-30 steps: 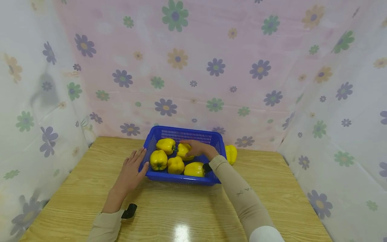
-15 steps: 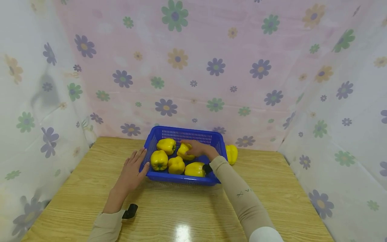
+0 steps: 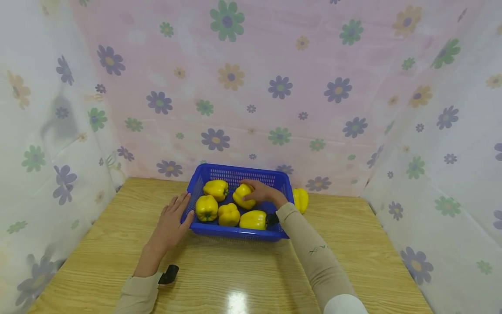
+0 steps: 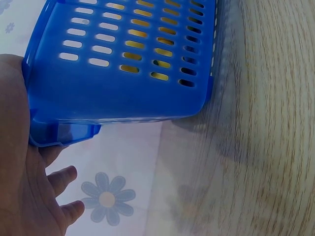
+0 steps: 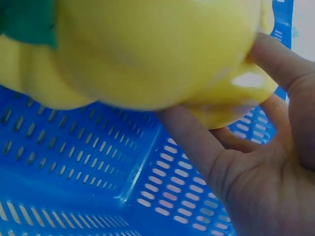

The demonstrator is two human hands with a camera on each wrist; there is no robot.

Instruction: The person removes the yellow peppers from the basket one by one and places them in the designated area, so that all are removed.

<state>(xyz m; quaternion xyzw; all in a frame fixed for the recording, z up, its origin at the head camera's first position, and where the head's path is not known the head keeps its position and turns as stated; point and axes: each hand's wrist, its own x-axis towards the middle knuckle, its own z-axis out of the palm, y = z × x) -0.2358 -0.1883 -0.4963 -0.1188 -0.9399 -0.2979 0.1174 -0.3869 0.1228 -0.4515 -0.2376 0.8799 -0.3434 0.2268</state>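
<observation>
Several yellow bell peppers [image 3: 206, 208] lie in a blue slotted basket [image 3: 239, 233]. My right hand [image 3: 264, 192] reaches over the basket's right side and grips one pepper [image 3: 243, 196] at the back middle, thumb and fingers round it. In the right wrist view the fingers of this hand [image 5: 266, 172] curve against a yellow pepper [image 5: 231, 93]. My left hand [image 3: 169, 222] rests with fairly straight fingers against the basket's left rim; in the left wrist view that hand [image 4: 29, 172] touches the rim at the basket's corner [image 4: 64, 132].
Another yellow pepper [image 3: 300, 200] lies on the wooden table [image 3: 219, 270], just outside the basket's right side. Flower-patterned cloth [image 3: 251, 87] hangs behind the table and at both sides.
My right hand has moved slightly to the right, and the pepper in its grip has shifted right and turned a little inside the basket. The left hand stays at the rim.
</observation>
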